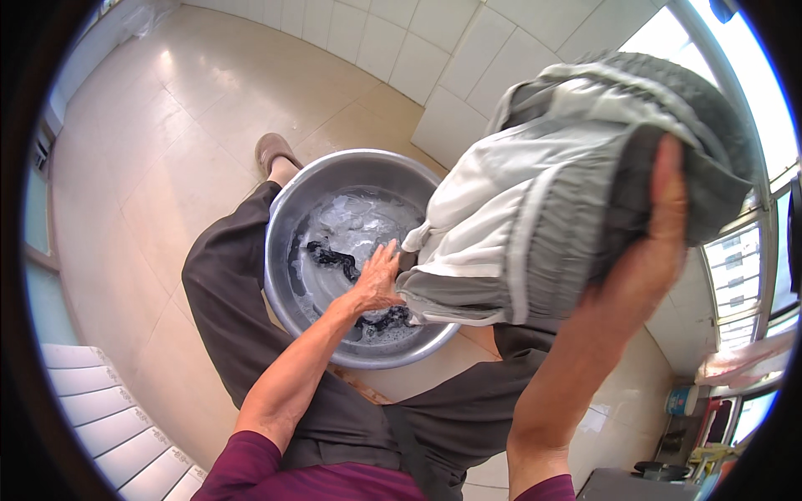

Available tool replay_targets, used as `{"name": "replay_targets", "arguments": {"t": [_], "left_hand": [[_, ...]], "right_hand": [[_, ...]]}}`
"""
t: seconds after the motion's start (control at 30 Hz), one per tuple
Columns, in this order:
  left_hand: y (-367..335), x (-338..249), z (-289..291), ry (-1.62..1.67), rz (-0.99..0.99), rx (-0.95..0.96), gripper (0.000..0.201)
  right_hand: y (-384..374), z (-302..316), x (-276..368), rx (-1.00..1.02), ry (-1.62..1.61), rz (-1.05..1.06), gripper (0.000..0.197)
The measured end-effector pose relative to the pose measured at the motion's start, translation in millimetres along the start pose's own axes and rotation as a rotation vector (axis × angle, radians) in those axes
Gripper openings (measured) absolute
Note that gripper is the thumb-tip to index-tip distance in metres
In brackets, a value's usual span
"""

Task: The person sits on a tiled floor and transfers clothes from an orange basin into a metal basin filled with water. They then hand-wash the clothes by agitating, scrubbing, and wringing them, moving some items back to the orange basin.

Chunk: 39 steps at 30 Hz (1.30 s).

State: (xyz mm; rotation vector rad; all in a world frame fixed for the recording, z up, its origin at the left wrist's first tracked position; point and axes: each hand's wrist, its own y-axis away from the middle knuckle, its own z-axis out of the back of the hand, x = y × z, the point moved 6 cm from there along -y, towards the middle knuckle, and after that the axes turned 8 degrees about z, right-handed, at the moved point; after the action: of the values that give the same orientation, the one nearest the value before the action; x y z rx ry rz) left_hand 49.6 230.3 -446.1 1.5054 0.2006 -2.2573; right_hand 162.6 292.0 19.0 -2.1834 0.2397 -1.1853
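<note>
My right hand [647, 225] is raised at the right, its fingers closed on a grey and white garment [493, 200] with a gathered elastic band; I cannot tell what kind of garment it is. The cloth hangs bunched toward the left, over the right rim of a round metal basin [280, 275]. Above the basin is my left hand [380, 280], its fingers stretched out and apart beside the garment's lower end. Whether it touches the cloth is unclear. Inside the basin, a twisted black strip of cloth [334, 257] lies in shallow water, and more dark cloth [386, 320] shows below my left hand.
The basin stands on a beige tiled floor [184, 159] between my legs. White tiled wall [368, 42] rises beyond it. A white slatted surface [109, 409] is at the lower left. Barred windows [735, 275] are on the right, with household items near the lower right corner.
</note>
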Motion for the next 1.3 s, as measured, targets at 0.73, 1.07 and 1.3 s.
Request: {"name": "replay_targets", "arguments": {"t": [0.73,1.07,1.3], "left_hand": [[53.4,-76.4,98.9,0.019,0.193,-0.353,0.020],[75.1,80.4,-21.6,-0.632,0.465,-0.059,0.030],[50.5,82.4,-44.6,-0.619,0.396,0.243,0.027]], "right_hand": [[10.1,103.7,-116.8,0.142,0.375,-0.183,0.033],[284.5,220.4,-324.0,1.148,0.973,-0.511,0.078],[362.9,282.1,-345.7,1.571,1.303,-0.583,0.058]]}}
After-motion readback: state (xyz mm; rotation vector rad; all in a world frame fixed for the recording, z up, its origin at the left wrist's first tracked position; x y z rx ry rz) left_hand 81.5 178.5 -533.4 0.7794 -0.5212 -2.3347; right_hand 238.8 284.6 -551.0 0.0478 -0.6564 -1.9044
